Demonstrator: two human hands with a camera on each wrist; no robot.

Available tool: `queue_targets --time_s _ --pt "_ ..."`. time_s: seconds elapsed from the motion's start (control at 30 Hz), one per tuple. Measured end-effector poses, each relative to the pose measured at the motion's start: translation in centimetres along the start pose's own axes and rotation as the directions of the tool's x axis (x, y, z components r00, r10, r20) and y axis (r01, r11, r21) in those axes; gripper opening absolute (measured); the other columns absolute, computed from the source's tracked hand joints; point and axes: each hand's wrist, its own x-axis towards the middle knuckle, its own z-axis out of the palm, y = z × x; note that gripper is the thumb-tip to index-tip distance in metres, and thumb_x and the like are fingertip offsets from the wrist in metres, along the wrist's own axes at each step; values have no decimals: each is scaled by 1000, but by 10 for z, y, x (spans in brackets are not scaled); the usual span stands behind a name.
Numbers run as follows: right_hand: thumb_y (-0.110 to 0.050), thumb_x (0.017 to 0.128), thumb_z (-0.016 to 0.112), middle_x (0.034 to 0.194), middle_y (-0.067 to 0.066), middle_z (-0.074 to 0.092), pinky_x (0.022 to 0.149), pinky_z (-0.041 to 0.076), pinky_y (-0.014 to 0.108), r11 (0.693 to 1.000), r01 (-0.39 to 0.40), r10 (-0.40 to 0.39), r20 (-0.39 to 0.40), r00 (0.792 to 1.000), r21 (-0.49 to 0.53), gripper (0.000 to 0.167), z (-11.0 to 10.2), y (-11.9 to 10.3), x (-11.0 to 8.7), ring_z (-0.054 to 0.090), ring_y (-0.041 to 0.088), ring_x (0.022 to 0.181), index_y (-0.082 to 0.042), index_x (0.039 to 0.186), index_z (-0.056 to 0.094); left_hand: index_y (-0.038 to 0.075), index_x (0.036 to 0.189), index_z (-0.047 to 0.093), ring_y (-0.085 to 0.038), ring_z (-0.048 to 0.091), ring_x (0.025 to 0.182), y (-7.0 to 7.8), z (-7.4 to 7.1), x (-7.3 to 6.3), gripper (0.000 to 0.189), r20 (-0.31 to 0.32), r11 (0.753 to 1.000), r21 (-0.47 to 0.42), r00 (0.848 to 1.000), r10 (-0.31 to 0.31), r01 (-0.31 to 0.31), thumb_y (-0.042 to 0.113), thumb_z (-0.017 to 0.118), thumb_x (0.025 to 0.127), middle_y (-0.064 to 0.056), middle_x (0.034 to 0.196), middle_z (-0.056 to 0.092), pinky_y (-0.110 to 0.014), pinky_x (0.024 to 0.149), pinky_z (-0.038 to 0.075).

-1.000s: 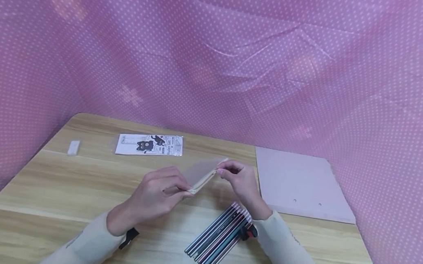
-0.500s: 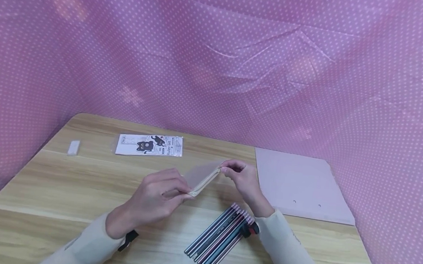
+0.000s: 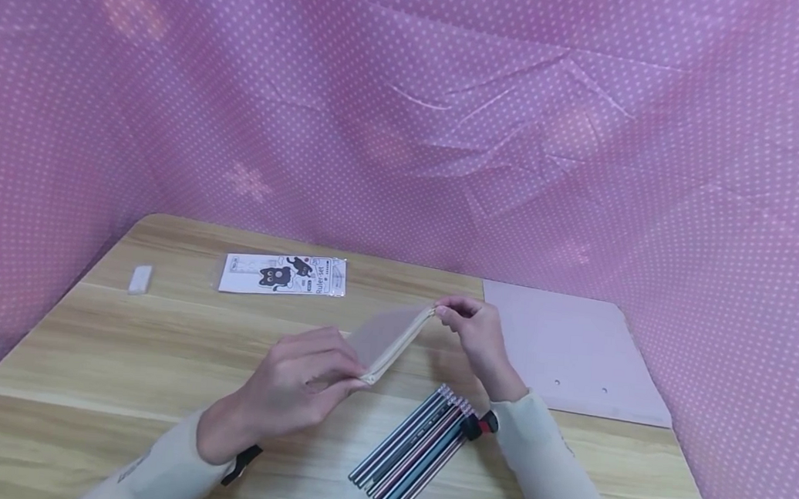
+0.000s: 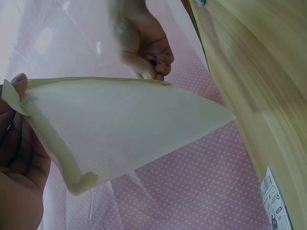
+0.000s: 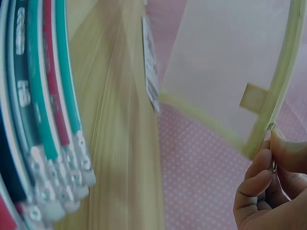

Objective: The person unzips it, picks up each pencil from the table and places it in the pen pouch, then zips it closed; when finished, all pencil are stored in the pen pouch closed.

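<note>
A translucent mesh zip pouch (image 3: 388,334) with pale yellow edging hangs above the table between both hands. My left hand (image 3: 303,378) pinches the near end of its zipped edge. At the far end my right hand (image 3: 478,340) pinches the zipper pull, whose slider (image 5: 271,126) sits close to the pouch's corner in the right wrist view. A small square tag (image 5: 254,98) is sewn beside the zipper. The mesh panel (image 4: 124,124) looks flat in the left wrist view, with nothing visible inside. Under the right wrist lies a row of several pencils (image 3: 413,455) with eraser ends.
A packaged ruler set (image 3: 282,274) lies toward the back of the wooden table (image 3: 121,354). The white eraser-like block (image 3: 140,279) is at the far left, and a pale pink board (image 3: 566,350) with two holes at the right. Pink dotted cloth (image 3: 409,111) surrounds the table.
My right hand has slid along the zipped edge, away from the left hand, to the pouch's far end. The left hand has dipped slightly. The pencils and other things have stayed put.
</note>
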Motion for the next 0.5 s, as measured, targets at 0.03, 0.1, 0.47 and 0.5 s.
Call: queue_targets --time_s 0.03,0.1,0.47,0.5 --pt "-14 92 74 84 -12 70 71 50 19 1000 -2 2 -8 1000 -3 20 -1 1 1 60 8 76 2 104 73 9 87 77 -11 69 79 0 0 0 18 -1 1000 -3 1000 3 -3 4 86 72 1 85 75 -24 76 60" --pt "-14 92 74 83 -13 70 70 50 19 1000 -6 6 -25 1000 -5 21 -4 2 3 60 7 76 3 104 73 9 88 77 -10 68 78 1 0 1 18 -1 1000 -6 1000 8 -8 4 86 73 1 85 75 -24 76 60" --pt "-11 95 69 81 -10 63 71 49 22 1000 -23 22 -48 999 -14 18 -13 6 12 55 8 75 3 107 69 8 85 77 -10 69 77 3 2 0 19 -1 998 -38 999 43 -43 2 87 71 0 83 74 -25 73 61" --pt "-10 96 68 80 -10 62 71 49 22 1000 -19 18 -55 998 -7 17 -13 5 12 54 8 75 3 107 68 8 85 77 -10 69 77 4 3 0 19 -1 998 -44 999 51 -51 2 87 70 0 84 74 -25 73 61"
